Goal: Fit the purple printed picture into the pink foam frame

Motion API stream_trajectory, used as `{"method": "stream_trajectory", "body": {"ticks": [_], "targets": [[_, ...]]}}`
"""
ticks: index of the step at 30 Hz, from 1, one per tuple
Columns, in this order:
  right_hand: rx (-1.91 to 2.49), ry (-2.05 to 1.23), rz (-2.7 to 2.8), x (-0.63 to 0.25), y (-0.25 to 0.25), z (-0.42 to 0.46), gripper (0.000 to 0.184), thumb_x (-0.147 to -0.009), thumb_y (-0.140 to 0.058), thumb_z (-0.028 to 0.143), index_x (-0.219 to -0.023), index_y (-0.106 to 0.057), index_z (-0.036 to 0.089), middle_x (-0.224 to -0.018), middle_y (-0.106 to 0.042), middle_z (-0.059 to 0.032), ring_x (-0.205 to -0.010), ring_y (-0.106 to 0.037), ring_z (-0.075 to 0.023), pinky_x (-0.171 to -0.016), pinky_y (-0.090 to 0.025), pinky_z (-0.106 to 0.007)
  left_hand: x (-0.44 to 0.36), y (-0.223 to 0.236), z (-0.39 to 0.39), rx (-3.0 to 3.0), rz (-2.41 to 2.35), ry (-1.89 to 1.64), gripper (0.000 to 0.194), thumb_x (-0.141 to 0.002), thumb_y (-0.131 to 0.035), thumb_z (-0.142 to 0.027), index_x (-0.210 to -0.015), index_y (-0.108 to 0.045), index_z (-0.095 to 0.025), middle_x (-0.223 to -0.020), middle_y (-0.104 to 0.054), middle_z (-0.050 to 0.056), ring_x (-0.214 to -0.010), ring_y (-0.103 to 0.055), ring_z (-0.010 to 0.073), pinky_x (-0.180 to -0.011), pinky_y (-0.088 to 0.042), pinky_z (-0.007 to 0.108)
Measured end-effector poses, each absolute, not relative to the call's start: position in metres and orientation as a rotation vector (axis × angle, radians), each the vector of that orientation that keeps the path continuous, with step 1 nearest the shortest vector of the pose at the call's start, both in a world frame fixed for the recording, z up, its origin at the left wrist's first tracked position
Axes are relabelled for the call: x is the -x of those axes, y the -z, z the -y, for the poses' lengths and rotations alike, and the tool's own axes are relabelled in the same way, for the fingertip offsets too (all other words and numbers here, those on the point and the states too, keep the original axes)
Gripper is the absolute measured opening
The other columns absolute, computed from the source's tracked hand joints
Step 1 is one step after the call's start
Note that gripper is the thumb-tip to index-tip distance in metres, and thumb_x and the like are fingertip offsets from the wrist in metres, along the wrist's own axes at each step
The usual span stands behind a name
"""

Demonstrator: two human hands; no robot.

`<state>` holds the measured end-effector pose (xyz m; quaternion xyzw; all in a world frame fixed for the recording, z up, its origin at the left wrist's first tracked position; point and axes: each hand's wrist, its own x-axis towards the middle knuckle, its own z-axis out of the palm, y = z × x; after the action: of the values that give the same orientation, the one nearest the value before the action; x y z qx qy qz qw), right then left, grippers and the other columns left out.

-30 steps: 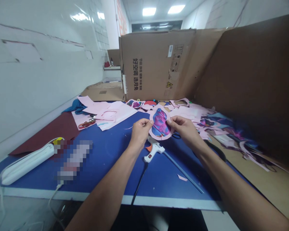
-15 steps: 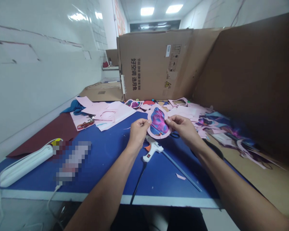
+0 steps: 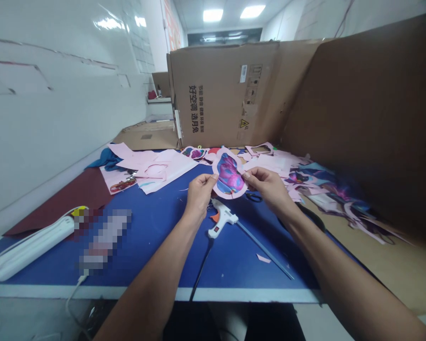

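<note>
Between both hands I hold a pink-rimmed paper cutout (image 3: 229, 176) printed in blue and magenta, raised a little above the blue table (image 3: 156, 237). My left hand (image 3: 199, 193) pinches its left edge and my right hand (image 3: 266, 187) pinches its right edge. Just below the cutout a white hot-glue gun (image 3: 223, 220) with an orange trigger lies on the table, its black cord running to the front edge. A thin grey stick (image 3: 264, 251) lies to its right.
Pink paper sheets (image 3: 156, 166) and red-handled scissors (image 3: 122, 183) lie at back left, printed scraps (image 3: 326, 192) at right. Black scissors (image 3: 253, 196) sit under my right hand. A white power strip (image 3: 28, 248) lies at front left. Cardboard walls (image 3: 227, 94) close off the back and right.
Both hands have carried the cutout slightly left and up and tilted it. The view has shifted a little; nothing else on the table moved.
</note>
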<state>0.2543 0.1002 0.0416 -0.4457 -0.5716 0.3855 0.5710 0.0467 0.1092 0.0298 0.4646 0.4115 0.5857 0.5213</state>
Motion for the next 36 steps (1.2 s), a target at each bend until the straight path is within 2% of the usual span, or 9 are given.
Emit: {"method": "stream_trajectory", "body": {"ticks": [8,12,21,28,33,36], "targets": [[1.038,-0.928,1.356,-0.2528,-0.0442,-0.0981,0.047,-0.076,-0.087,0.066,-0.075,-0.071,0.021,-0.063,-0.061,0.0003,-0.059,-0.049,-0.0138,-0.059,-0.04,-0.029,-0.0478,-0.0287,-0.1088,-1.139,-0.977,-1.401,0.037,-0.078,-0.084,-0.053,-0.076,-0.069,-0.019,-0.067,-0.063,0.0,-0.059,-0.057,0.0139,-0.059,-0.047,0.027],[1.042,-0.921,1.354,-0.2523,-0.0433,-0.0979,0.051,-0.073,-0.088,0.069,-0.075,-0.07,0.021,-0.063,-0.062,-0.0003,-0.06,-0.05,-0.0144,-0.059,-0.041,-0.03,-0.048,-0.0291,-0.1068,-1.146,-0.968,-1.348,0.036,-0.078,-0.083,-0.054,-0.08,-0.069,-0.02,-0.069,-0.063,0.0,-0.06,-0.057,0.0147,-0.059,-0.049,0.028],[1.033,-0.972,1.359,-0.2496,-0.0442,-0.0964,0.049,-0.073,-0.088,0.067,-0.077,-0.072,0.021,-0.065,-0.067,-0.0008,-0.059,-0.056,-0.0147,-0.06,-0.046,-0.029,-0.0487,-0.0253,-0.1081,-1.19,-0.934,-1.334,0.038,-0.076,-0.086,-0.054,-0.077,-0.068,-0.02,-0.067,-0.062,-0.001,-0.061,-0.058,0.0148,-0.058,-0.044,0.026],[1.024,-0.977,1.338,-0.2485,-0.0409,-0.098,0.05,-0.073,-0.088,0.067,-0.077,-0.071,0.02,-0.068,-0.066,-0.0003,-0.06,-0.055,-0.014,-0.059,-0.045,-0.028,-0.048,-0.0262,-0.108,-1.176,-0.945,-1.35,0.04,-0.072,-0.088,-0.053,-0.073,-0.066,-0.02,-0.064,-0.061,-0.002,-0.058,-0.055,0.0134,-0.056,-0.041,0.025],[1.038,-1.0,1.349,-0.2489,-0.0403,-0.0977,0.053,-0.07,-0.09,0.068,-0.077,-0.069,0.02,-0.067,-0.065,-0.0001,-0.059,-0.053,-0.0139,-0.057,-0.042,-0.027,-0.0489,-0.03,-0.1049,-1.145,-0.894,-1.316,0.039,-0.072,-0.088,-0.053,-0.079,-0.069,-0.019,-0.067,-0.064,-0.001,-0.058,-0.055,0.0133,-0.057,-0.041,0.025],[1.033,-1.013,1.352,-0.2485,-0.0417,-0.0968,0.052,-0.071,-0.089,0.067,-0.076,-0.069,0.02,-0.067,-0.065,-0.0002,-0.06,-0.054,-0.0143,-0.058,-0.043,-0.028,-0.0485,-0.0305,-0.1047,-1.177,-0.913,-1.329,0.04,-0.072,-0.088,-0.052,-0.072,-0.064,-0.02,-0.064,-0.059,-0.002,-0.056,-0.051,0.0121,-0.056,-0.039,0.024]]}}
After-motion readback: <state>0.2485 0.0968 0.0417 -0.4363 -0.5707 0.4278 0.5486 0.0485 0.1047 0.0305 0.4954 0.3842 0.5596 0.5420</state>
